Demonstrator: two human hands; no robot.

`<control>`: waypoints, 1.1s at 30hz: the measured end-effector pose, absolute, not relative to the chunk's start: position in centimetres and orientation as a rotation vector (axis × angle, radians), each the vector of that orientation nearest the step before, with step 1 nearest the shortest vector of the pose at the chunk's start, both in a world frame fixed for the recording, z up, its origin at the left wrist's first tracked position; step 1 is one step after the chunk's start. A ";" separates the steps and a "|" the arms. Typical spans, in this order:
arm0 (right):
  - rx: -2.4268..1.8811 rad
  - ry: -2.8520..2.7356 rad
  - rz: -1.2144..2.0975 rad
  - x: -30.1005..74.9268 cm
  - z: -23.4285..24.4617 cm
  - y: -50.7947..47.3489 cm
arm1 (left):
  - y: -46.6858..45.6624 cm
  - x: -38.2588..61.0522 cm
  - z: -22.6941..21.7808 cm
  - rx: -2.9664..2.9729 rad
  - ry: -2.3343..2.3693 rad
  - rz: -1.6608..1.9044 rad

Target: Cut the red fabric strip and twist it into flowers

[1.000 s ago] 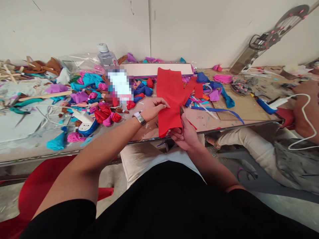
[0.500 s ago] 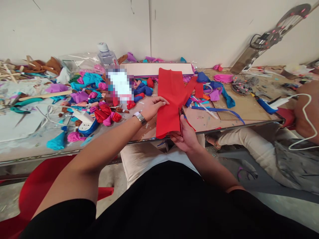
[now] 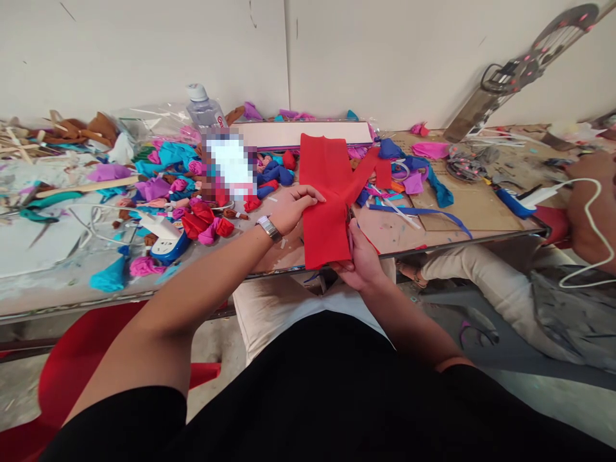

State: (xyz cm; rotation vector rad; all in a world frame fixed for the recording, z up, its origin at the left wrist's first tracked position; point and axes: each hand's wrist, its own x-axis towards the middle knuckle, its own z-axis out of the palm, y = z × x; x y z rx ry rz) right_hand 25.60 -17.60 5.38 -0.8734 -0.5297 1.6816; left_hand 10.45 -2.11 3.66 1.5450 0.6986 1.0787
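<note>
A long sheet of red crepe-like material (image 3: 325, 234) stretches from the table's edge towards the back. My left hand (image 3: 294, 206), a watch on its wrist, pinches the sheet near its middle between thumb and fingers. At the sheet's right edge, my right hand (image 3: 363, 260) is closed around scissors (image 3: 351, 215), whose dark blades show only in part at the cut; the handles are mostly hidden by hand and sheet. A partly cut red strip (image 3: 364, 178) angles away to the right from the sheet.
Colourful crumpled pieces (image 3: 168, 154) cover the left of the table, with a bottle (image 3: 205, 109), a blurred bright phone-like screen (image 3: 231, 163), a power socket (image 3: 168, 247) and pliers (image 3: 48, 205). A blue strip (image 3: 423, 212) lies on the right. Another person's leg (image 3: 481, 269) is at far right.
The lower part of the red sheet and my right hand have shifted slightly to the right. The scissors show a little less. My left hand keeps its pinch.
</note>
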 end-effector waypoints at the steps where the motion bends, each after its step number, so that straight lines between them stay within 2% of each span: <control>1: -0.877 -0.550 1.695 25.7 5.3 -17.6 | -2.1 10.5 3.8 1.511 0.691 1.091; 10: -0.940 -0.531 1.749 25.7 5.6 -18.2 | -2.9 10.8 5.1 1.270 0.664 1.102; 33: -0.926 -0.506 1.726 25.0 6.0 -18.6 | -2.8 10.6 4.9 1.346 0.691 1.080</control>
